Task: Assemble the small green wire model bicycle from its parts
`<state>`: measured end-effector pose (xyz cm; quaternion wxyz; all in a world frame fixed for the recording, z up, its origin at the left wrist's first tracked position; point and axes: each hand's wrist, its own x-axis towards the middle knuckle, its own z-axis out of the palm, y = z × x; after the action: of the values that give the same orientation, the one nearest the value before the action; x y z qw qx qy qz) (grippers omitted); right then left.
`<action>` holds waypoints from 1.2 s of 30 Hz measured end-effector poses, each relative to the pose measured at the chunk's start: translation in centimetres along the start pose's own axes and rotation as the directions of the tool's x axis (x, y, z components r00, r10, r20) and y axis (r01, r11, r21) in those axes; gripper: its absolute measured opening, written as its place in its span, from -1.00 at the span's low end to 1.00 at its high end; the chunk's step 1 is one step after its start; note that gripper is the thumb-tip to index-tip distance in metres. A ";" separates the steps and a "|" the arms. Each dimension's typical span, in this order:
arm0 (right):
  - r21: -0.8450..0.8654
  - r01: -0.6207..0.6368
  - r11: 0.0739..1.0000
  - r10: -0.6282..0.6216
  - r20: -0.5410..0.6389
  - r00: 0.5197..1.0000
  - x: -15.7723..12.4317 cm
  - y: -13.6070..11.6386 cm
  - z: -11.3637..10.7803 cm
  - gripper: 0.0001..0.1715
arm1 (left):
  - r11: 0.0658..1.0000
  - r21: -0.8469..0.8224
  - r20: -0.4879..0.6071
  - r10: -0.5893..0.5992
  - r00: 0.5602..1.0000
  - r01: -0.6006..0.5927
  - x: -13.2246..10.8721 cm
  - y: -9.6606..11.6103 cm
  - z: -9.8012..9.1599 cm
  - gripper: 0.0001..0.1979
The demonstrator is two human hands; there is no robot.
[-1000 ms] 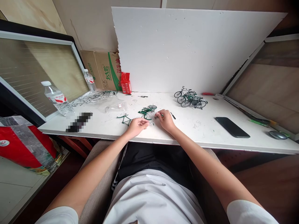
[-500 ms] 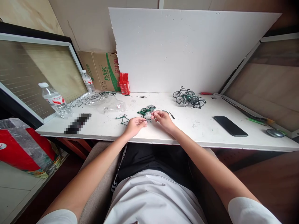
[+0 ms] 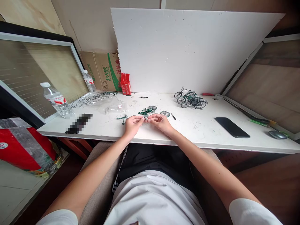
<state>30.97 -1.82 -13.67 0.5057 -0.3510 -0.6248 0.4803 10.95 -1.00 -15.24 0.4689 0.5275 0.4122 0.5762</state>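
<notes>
A small part [image 3: 146,119] sits where the two hands meet, low over the table. The left hand [image 3: 133,126] and right hand [image 3: 161,123] each have thumb and forefinger drawn together, tip to tip, apparently gripping it between them (it is too tiny and covered to say what it is). The step in hand looks like fine two-handed work on that part; the next move seems to call for a light, steady pinch and careful lining-up.

Just left of the left fingers lies a green frame [image 3: 122,118]; just beyond the fingertips, green pieces [image 3: 145,111] and a spoked wheel [image 3: 152,107]. Another wheel [image 3: 165,114] lies just past the right knuckles, beside a slim black tool [image 3: 173,116]. Further off on the right-hand side stand small bicycles [image 3: 191,99].

Of containers, a clear plastic bag [image 3: 112,101] lies left of and beyond the left fingers, its contents unclear. Well past it, the cardboard box [image 3: 100,72] and red carton [image 3: 126,85] hide their insides. A capped bottle [image 3: 57,100] stands far left.
</notes>
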 end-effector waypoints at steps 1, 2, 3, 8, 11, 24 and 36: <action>-0.002 -0.014 1.000 0.014 0.001 1.000 0.0 0.0 0.2 -0.49 | 1.000 0.002 0.003 0.002 1.000 -0.002 0.0 0.0 0.0 -0.45; 0.005 -0.026 1.000 0.026 0.001 1.000 -0.1 0.1 0.3 -0.48 | 1.000 0.004 0.009 0.003 1.000 -0.003 0.0 0.0 0.0 -0.46; 0.020 -0.035 0.999 0.035 0.005 0.999 -0.1 0.1 0.4 -0.47 | 1.000 0.004 0.019 0.004 1.000 -0.005 0.1 -0.1 0.0 -0.46; 0.058 -0.056 0.997 0.054 0.045 0.998 -0.2 0.2 0.5 -0.33 | 1.000 0.003 0.126 -0.012 0.992 0.011 0.1 -0.1 -0.2 -0.32; 0.016 -0.037 0.999 0.036 0.048 0.998 -0.2 0.1 0.5 -0.25 | 1.000 0.013 0.174 -0.025 0.984 0.023 0.2 -0.2 -0.4 -0.30; -0.082 0.034 0.996 -0.027 0.086 0.996 -0.4 0.3 0.4 0.07 | 0.999 0.019 0.197 -0.032 0.980 0.029 0.1 0.0 -0.5 -0.34; -0.126 0.051 0.991 -0.038 0.105 0.994 -0.6 0.1 0.9 -0.11 | 0.999 0.025 0.143 -0.037 0.989 0.034 0.2 0.0 -0.3 -0.44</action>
<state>30.24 -2.62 -13.94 0.4602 -0.3437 -0.6871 0.4450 10.66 -0.83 -15.27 0.5014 0.5654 0.3931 0.5238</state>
